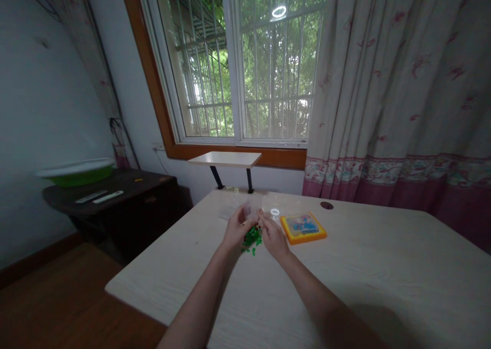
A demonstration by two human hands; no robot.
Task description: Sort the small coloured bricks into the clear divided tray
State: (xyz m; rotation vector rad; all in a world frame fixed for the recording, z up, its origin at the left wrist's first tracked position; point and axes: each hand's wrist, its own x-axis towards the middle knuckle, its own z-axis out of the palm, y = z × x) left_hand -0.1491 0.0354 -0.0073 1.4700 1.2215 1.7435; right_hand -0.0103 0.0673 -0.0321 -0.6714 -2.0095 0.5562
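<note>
Over the middle of the table, my left hand [235, 228] is closed on the left side of a clear plastic container [252, 208]; whether it is a bag or a box, I cannot tell. My right hand [274, 236] has its fingers bent together at the container's right edge, gripping it. Small green pieces [252, 237] lie in a loose heap under and between the hands, a few of them spilling toward me. Just right of my right hand sits a flat orange-framed case [303, 228] with blue pieces or a blue picture inside. The fingertips are partly hidden.
Another clear flat plastic item [227, 213] lies left of my left hand. A raised white shelf [226, 159] stands at the back of the pale table [345, 277], near a round cable hole [327, 205]. A dark side table [126, 190] at left carries a green basin [79, 173].
</note>
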